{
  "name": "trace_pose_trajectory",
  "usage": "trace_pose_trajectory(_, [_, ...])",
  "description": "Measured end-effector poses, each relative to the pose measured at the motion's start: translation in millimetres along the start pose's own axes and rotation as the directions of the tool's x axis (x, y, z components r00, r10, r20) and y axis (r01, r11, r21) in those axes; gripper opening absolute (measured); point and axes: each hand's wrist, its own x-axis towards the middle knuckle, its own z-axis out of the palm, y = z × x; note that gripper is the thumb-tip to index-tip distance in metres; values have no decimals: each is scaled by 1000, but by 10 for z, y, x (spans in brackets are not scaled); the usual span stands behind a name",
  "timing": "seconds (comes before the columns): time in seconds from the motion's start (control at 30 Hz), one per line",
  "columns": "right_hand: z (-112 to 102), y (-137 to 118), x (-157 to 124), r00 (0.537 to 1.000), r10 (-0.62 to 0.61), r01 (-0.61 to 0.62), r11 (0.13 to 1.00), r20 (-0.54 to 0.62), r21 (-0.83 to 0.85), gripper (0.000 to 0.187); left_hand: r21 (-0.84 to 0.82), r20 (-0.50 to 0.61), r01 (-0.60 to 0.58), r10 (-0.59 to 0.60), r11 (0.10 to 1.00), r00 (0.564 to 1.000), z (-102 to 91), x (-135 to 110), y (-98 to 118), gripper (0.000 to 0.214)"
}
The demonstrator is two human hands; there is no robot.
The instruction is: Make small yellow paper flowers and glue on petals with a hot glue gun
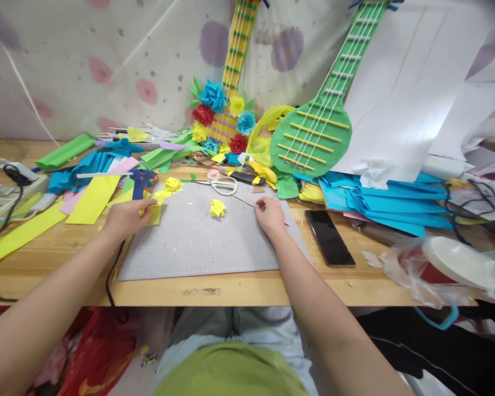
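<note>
My left hand (127,218) is closed at the lower handle of a blue hot glue gun (137,186), its fingers partly hiding it. A white glue stick (103,175) juts from the gun's back, and its nozzle points right. Between the pinched fingers of my right hand (269,215) is a thin stick (244,201), lying slantwise just over the grey cutting mat (198,247). A small yellow paper flower (217,208) sits on the mat between my hands. Another yellow paper flower (172,185) lies near the mat's far left corner. White-handled scissors (225,186) rest at the far edge.
A black phone (330,237) lies right of the mat. Behind stand a green paper lute (311,137) and a yellow one (235,60) with paper flowers. Yellow paper strips (93,201) are at left, blue folded paper (391,201) at right. A plastic-wrapped tub (457,264) overhangs the front edge.
</note>
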Motion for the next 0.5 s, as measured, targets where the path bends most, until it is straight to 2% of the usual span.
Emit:
trace_pose_trajectory(0.13, [-2, -7, -3, 1000, 5, -5, 1000, 7, -14, 15, -63, 144, -37, 46, 997, 988, -68, 24, 23, 38])
trace_pose_trajectory(0.2, [-10, -12, -4, 1000, 6, -6, 1000, 11, -19, 15, -113, 158, 11, 7, 994, 987, -95, 119, 61, 41])
trace_pose_trajectory(0.27, [-18, -17, -4, 1000, 6, -6, 1000, 12, -19, 15, -138, 124, 91, -74, 986, 990, -86, 259, 100, 42])
trace_pose_trajectory(0.33, [-23, -18, -5, 1000, 9, -8, 1000, 8, -18, 15, -141, 111, 146, -131, 979, 985, -33, 423, 136, 39])
trace_pose_trajectory(0.43, [-21, -9, -8, 1000, 12, -12, 1000, 2, -23, 14, -144, 175, 153, -127, 978, 976, 92, 648, 186, 39])
trace_pose_trajectory(0.5, [-18, 1, -10, 1000, 7, -7, 1000, -2, -27, 15, -107, 211, 217, -191, 970, 959, 165, 754, 216, 44])
